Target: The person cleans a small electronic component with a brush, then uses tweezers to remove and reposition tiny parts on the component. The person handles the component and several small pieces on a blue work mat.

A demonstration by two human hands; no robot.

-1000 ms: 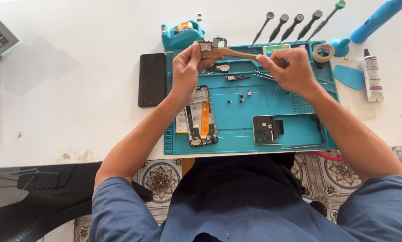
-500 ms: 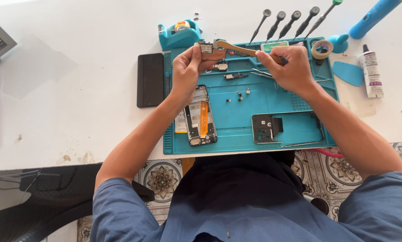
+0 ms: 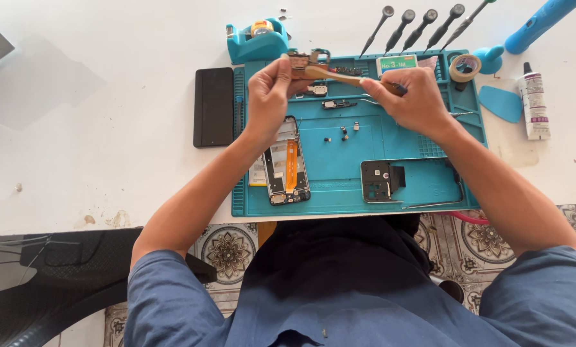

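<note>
Up at the top centre of the frame, the left hand (image 3: 269, 87) pinches a small circuit board (image 3: 303, 61) between thumb and fingers, lifted just above the blue work mat (image 3: 339, 193); the right hand (image 3: 411, 96) is clenched around the handle of a wooden-handled brush (image 3: 339, 76), its head laid against that board; this looks like cleaning in progress.

As for what is done, the evidence lies on the mat: the opened phone frame (image 3: 287, 164) sits in the lower left part of the mat, orange flex cable exposed, board bay looking empty; a dark inner cover plate (image 3: 379, 181) rests to the lower right of it, apart; a few tiny loose parts (image 3: 342, 132), screws or the like, are scattered mid-mat; a black slab, likely the back cover (image 3: 213, 106), lies off the mat on the white table (image 3: 95, 128) to the left; so I'd judge disassembly finished.

What is left, by my reading: finishing the board, then refitting it, the plate, the screws and the cover; none of that shows yet; the row of screwdrivers (image 3: 423, 22) at the upper right lies unheld, as does the tape dispenser (image 3: 256, 40) at the top.
</note>
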